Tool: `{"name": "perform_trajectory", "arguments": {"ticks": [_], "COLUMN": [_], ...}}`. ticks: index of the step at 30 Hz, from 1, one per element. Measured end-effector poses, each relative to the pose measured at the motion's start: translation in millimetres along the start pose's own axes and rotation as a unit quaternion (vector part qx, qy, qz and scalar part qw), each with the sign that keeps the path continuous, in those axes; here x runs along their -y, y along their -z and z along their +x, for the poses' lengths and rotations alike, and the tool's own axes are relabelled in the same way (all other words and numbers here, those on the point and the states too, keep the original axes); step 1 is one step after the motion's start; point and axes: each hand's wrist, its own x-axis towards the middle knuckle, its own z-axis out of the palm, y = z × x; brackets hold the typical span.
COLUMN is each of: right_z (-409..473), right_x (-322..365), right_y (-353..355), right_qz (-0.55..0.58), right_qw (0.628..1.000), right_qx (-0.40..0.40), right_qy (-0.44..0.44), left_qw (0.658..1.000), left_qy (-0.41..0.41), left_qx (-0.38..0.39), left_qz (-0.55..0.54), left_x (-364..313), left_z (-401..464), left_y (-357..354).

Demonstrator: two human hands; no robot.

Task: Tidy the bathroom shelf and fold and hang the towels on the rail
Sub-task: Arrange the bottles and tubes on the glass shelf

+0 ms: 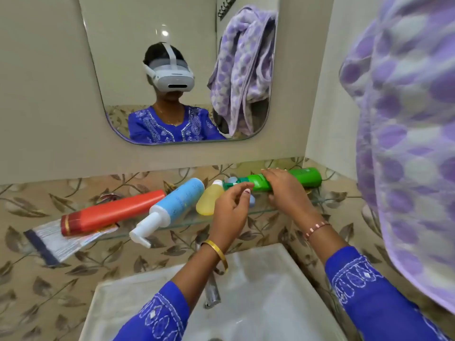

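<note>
- The clear glass bathroom shelf [266, 212] runs along the leaf-patterned tile wall, just above the white ceramic sink [258, 286].
- A green plastic bottle with a darker green cap [306, 177] lies on its side at the shelf's right end; the right hand [285, 190] is wrapped over its middle, grasping it.
- The left hand [231, 205] hovers by the bottle's cap end, fingers loosely curled and holding nothing (thumb and forefinger nearly meet).
- Left of that, all lying down: a small yellow bottle with a white cap [209, 200], a pale blue pump bottle with a white nozzle [172, 205] overhanging the front edge, and an orange-red tube with a dark red cap [110, 212].
- The tube rests on a flat clear packet with a dark strip [51, 239] at the shelf's left end.
- A lilac-spotted terry towel [406, 119] hangs bunched at the right, close to the camera, and shows again in the wall mirror [118, 57].
</note>
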Motion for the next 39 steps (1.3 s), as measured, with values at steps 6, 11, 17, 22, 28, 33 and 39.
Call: {"name": "perform_trajectory", "arguments": {"ticks": [6,11,17,22,28,33,39], "right_z": [8,11,17,25,38,45,50], "right_x": [2,-4,-6,-4,4,16,28], "right_y": [4,4,21,44,78,87,96], "right_qz": [-0.085,-0.093,0.0,0.126,0.449,0.581,0.706], "right_qw": [0.996,0.995,0.997,0.979,0.883,0.808,0.706], "right_qx": [0.004,0.001,-0.081,-0.153,-0.125,-0.092,-0.049], "right_qy": [0.011,0.03,-0.017,-0.042,-0.056,-0.041,-0.006], "left_qw": [1.0,0.999,0.997,0.997,0.999,0.999,0.994], "left_qy": [0.022,0.019,0.041,0.027,0.001,-0.006,-0.005], "left_qx": [0.009,0.032,0.059,0.059,0.029,0.028,0.082], "left_qz": [-0.021,-0.023,-0.03,-0.031,-0.015,-0.026,-0.079], "left_x": [5,6,2,0,-9,-25,-36], "left_z": [7,5,4,13,35,57,61], "left_y": [6,5,5,8,6,6,15]}}
